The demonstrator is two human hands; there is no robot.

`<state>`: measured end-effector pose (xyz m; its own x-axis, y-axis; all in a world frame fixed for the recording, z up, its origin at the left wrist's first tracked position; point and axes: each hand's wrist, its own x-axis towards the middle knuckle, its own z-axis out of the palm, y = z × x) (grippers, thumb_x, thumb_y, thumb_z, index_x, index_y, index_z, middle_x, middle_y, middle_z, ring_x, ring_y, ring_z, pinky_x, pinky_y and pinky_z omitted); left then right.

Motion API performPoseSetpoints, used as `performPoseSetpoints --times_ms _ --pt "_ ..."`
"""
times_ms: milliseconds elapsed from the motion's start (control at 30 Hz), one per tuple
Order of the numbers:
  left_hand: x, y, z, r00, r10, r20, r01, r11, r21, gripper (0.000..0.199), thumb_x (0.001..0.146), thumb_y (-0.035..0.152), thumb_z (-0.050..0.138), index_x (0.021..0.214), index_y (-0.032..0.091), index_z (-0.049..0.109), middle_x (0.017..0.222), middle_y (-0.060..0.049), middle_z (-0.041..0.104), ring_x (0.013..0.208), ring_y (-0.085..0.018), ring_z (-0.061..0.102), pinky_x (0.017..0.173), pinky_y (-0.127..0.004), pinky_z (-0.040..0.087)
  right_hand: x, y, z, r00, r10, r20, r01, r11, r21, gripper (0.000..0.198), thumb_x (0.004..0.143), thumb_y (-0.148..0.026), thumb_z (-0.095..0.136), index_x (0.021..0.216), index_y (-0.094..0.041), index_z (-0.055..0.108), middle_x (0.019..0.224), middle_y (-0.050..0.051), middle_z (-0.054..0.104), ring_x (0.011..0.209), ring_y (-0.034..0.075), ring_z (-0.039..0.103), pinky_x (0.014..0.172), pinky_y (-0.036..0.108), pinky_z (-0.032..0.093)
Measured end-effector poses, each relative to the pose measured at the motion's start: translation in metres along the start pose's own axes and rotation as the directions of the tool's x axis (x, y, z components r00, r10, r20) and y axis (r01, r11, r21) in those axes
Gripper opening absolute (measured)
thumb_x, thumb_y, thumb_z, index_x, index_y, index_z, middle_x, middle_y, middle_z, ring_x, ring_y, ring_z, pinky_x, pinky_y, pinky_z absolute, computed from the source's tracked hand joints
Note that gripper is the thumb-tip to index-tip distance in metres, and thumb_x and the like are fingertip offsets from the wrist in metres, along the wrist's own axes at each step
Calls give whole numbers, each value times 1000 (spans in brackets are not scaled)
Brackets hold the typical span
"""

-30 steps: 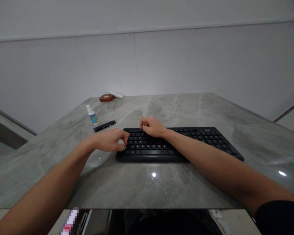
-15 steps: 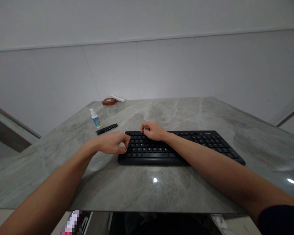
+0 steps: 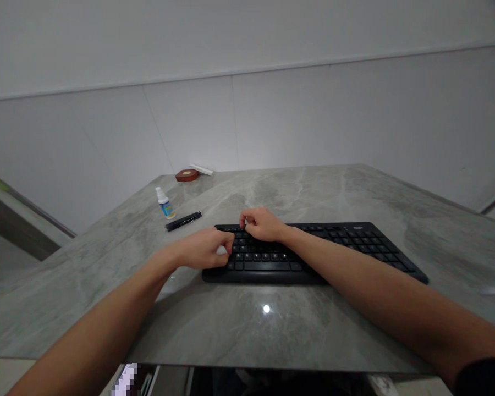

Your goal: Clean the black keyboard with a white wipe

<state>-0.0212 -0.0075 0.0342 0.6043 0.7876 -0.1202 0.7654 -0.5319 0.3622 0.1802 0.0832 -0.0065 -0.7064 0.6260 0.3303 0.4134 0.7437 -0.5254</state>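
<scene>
A black keyboard (image 3: 268,275) lies on the grey marbled table in front of me. Over its left end is my left hand (image 3: 206,247), fingers curled in. A small white piece (image 3: 221,250) shows between the thumb and fingers; its kind is unclear. My right hand (image 3: 264,224) is bent over the upper left rows of keys, thumb and fingers drawn together at their tips. Whatever it may hold is too small or hidden to name. The right forearm crosses above the keyboard's middle and covers many keys.
Left of the keyboard lies a black pen-like object (image 3: 183,221), with a white-capped spray bottle (image 3: 165,203) standing behind it. A reddish-brown case (image 3: 187,175) and a white strip (image 3: 202,170) rest at the table's back edge, near the wall (image 3: 292,121).
My left hand has moved slightly right, further over the keyboard's left keys. The right hand keeps nearly the same place over the keys. The whole view has shifted a little.
</scene>
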Motion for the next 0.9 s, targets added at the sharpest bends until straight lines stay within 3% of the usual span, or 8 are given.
performPoseSetpoints --times_ms 167,333,500,900 --pt "-7 -10 -8 994 -75 76 75 997 10 7 73 19 56 79 18 59 77 1 64 70 -16 58 64 -25 42 0 -1 0 1000 -1 1 1 1000 4 20 69 -4 50 75 -15 65 50 -7 44 49 10 38 55 24 30" --pt "-10 -14 -12 998 -28 60 28 1000 3 9 80 22 53 84 18 60 81 0 65 73 -17 59 68 -26 44 0 -1 0 1000 4 3 -4 1000 -21 20 70 -6 50 76 -15 66 53 -5 48 51 11 40 56 25 30" --pt "-14 -19 -18 990 -83 117 86 996 -17 9 79 23 54 82 17 59 82 -2 66 77 -18 61 70 -26 45 0 0 0 1000 5 2 -5 1000 -20 21 69 -5 50 75 -15 67 51 -6 46 50 11 40 55 25 29" --pt "-4 -9 -4 999 36 -33 -35 999 30 9 87 24 52 87 19 58 73 1 63 64 -15 57 59 -25 37 0 -2 0 1000 7 12 -7 999 -43 22 69 -4 51 78 -15 68 52 -5 48 52 11 41 56 25 30"
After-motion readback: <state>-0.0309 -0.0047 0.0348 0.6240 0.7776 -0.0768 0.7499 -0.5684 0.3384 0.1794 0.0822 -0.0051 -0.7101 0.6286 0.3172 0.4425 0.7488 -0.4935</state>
